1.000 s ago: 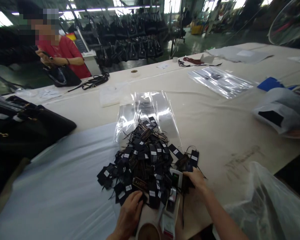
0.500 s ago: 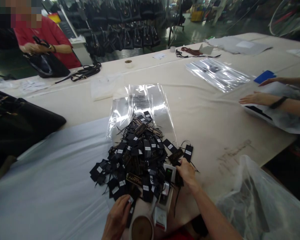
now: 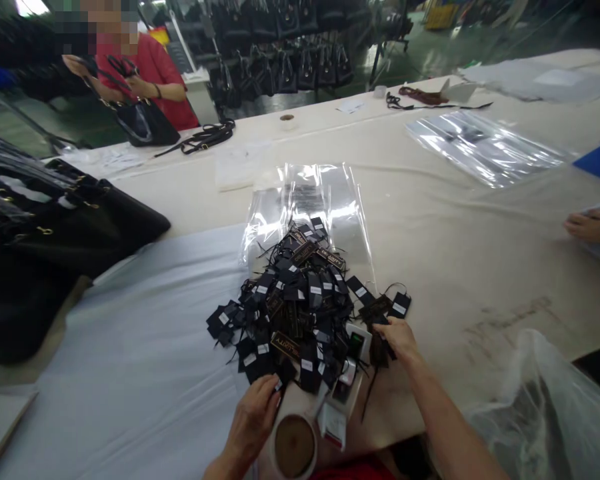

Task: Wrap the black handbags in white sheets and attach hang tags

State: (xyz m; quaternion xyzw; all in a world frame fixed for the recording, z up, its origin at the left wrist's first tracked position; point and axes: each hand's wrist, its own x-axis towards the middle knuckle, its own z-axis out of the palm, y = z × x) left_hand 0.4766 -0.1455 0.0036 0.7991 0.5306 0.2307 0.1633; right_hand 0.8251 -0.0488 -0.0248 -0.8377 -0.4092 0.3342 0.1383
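Note:
A heap of black hang tags with thin cords and small white stickers lies in front of me, some lettered in gold. My left hand is at its near edge, thumb and fingers closed on a black tag. At the right side of the heap, my right hand pinches another dark tag. Between my hands stand a white device with a small screen, a small white-and-red box and a round, cup-like thing with a brown inside.
Clear plastic sheets lie beneath and behind the heap. Black handbags stand at the left by a white cloth. Across the table a person in red handles a black bag. Another person's hand is at the right edge.
My view has turned left, so the scene sits farther right. A dark strip below my left hand no longer shows. The person in red has raised one hand.

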